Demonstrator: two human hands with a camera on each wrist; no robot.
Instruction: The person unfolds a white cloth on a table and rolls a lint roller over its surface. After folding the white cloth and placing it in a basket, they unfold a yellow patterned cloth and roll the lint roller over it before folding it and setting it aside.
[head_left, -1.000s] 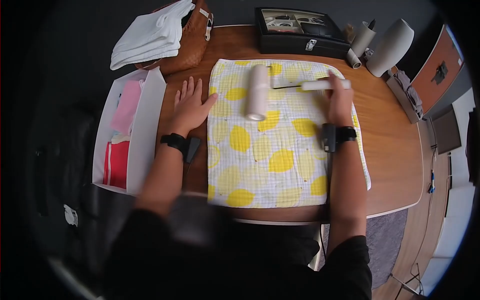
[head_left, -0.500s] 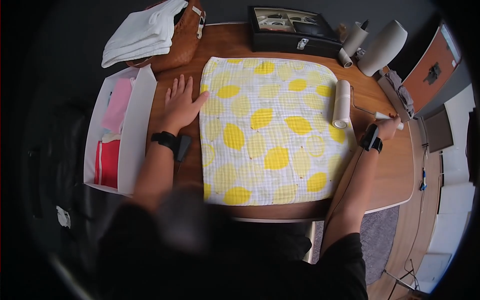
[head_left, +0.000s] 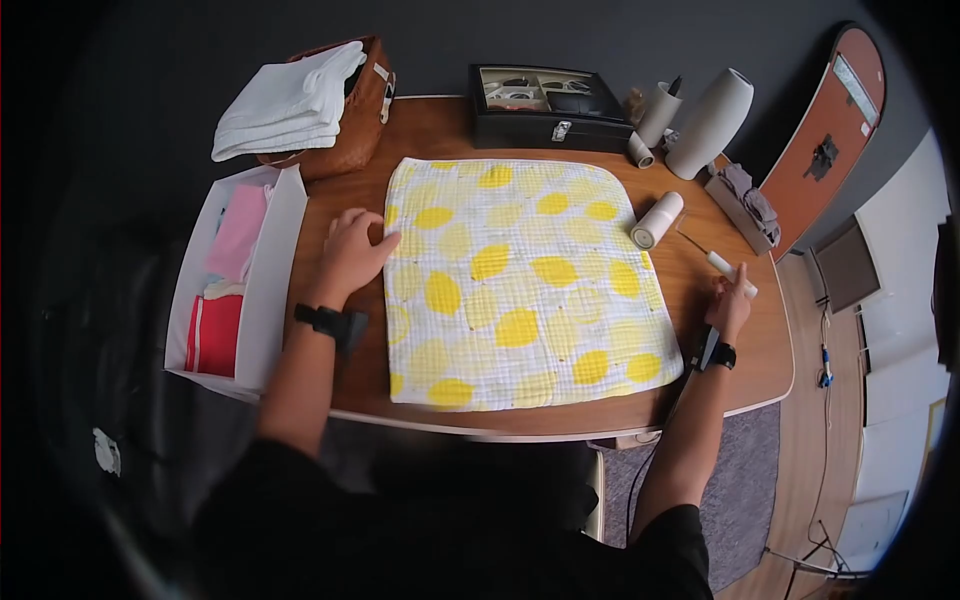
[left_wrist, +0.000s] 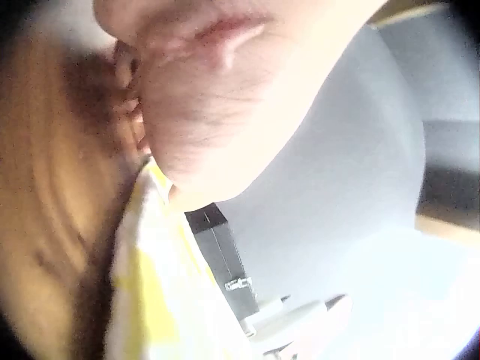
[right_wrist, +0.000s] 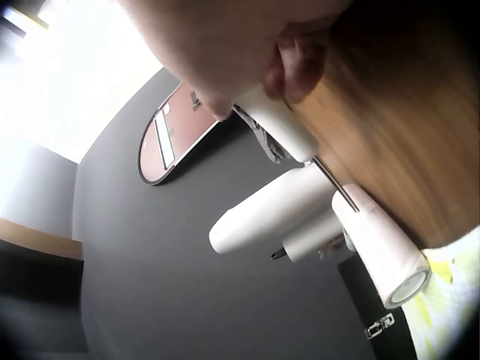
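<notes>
A white muslin cloth (head_left: 515, 290) with yellow lemons lies spread on the wooden table. At its left edge, my left hand (head_left: 352, 258) has its fingers bent and its thumb on the cloth. The left wrist view shows the cloth's edge (left_wrist: 159, 180) drawn up between thumb and fingers. My right hand (head_left: 732, 308) holds the white handle (head_left: 722, 265) of a lint roller, right of the cloth. Its pale roll (head_left: 657, 221) is by the cloth's upper right edge, tilted away. In the right wrist view, the handle (right_wrist: 281, 131) runs out from under the fingers.
Left of the cloth stands a white box (head_left: 275, 295) with pink and red folded fabric. Behind it, white cloths (head_left: 290, 105) lie on a brown bag (head_left: 350, 140). A black glass-topped case (head_left: 550, 130), a vase (head_left: 712, 120) and a narrow box (head_left: 745, 215) line the back.
The lint roller crossed the cloth to the right and now lies off it, turned at an angle. My left hand's flat fingers have bent at the cloth's edge. The head view has shifted.
</notes>
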